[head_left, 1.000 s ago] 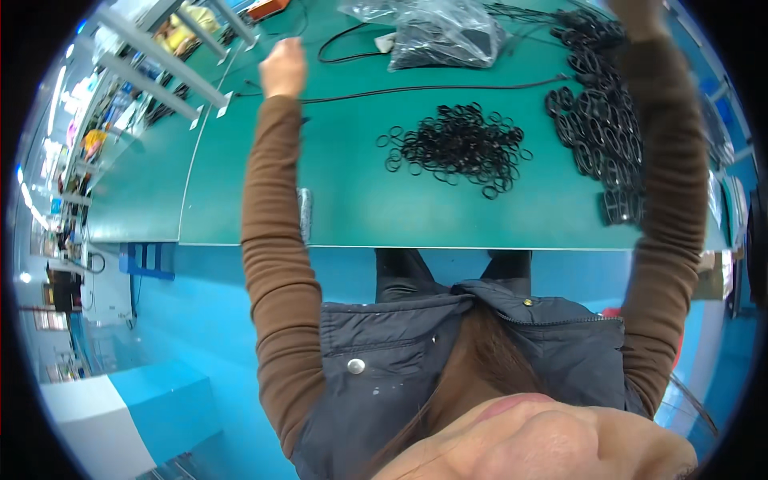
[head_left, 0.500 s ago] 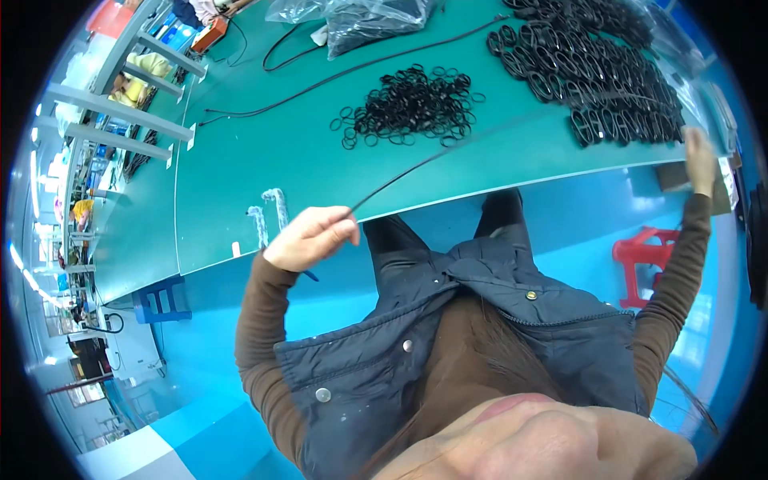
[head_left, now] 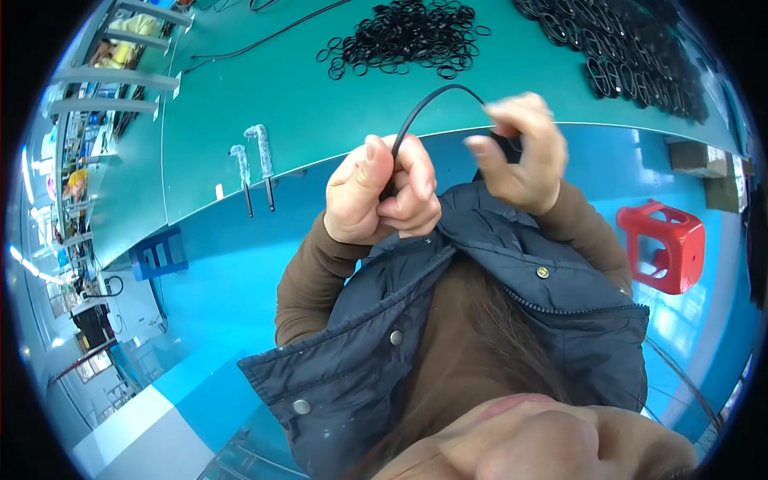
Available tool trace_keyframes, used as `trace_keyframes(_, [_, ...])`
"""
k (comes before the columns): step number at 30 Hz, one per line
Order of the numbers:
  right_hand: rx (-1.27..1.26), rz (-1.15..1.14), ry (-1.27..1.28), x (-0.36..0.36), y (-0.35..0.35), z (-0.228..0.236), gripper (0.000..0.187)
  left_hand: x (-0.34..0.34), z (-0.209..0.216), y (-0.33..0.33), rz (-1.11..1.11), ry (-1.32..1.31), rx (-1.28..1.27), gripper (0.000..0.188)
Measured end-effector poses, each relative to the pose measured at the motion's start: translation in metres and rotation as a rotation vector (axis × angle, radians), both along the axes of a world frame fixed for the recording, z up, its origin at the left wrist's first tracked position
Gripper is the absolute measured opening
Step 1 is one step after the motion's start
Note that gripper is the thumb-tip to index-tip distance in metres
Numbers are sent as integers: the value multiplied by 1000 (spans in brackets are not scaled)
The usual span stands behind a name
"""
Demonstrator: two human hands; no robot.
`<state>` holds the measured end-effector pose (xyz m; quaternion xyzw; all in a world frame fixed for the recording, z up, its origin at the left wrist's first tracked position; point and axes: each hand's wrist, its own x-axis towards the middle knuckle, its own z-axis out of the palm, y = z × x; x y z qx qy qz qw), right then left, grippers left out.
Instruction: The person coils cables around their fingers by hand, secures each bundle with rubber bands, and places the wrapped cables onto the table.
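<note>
In front of my vest, my left hand (head_left: 384, 192) is closed around a black cable (head_left: 412, 116). The cable rises from this fist and arches over to the fingers of my right hand (head_left: 528, 152). Motion slightly smears the right hand; its fingers are bent on the cable and its thumb stands apart from them. How the cable runs on inside that hand is hidden. Beyond my hands, a loose pile of small black rings (head_left: 404, 40) lies on the green table (head_left: 280, 88). Rows of coiled black cables (head_left: 632, 72) cover its far right.
Two upright rods wrapped in clear film (head_left: 260, 152) stand at the table's near edge, left of my hands. A longer black cable (head_left: 264, 40) lies farther back. A red stool (head_left: 668, 248) and cardboard boxes (head_left: 700, 160) are to the right, a blue stool (head_left: 160, 254) to the left.
My right hand has come from the far right in toward my left, and the stretched cable now bends in an arch. My left hand has moved right; the view has shifted nearer my body.
</note>
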<state>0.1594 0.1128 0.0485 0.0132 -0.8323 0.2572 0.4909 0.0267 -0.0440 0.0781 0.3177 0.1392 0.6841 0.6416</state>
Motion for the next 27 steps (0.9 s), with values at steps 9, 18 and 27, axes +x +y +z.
trace_keyframes(9, [-424,338,-231,-33,-6,-29,14,14,-5,4,-183,-229,36,55])
trace_keyframes(18, [-408,389,-502,-45,-10,-57,11,-30,-8,15,389,253,-24,41])
trace_keyframes(27, [-31,483,-545,-29,17,9,6,-58,-63,16,358,675,-359,48])
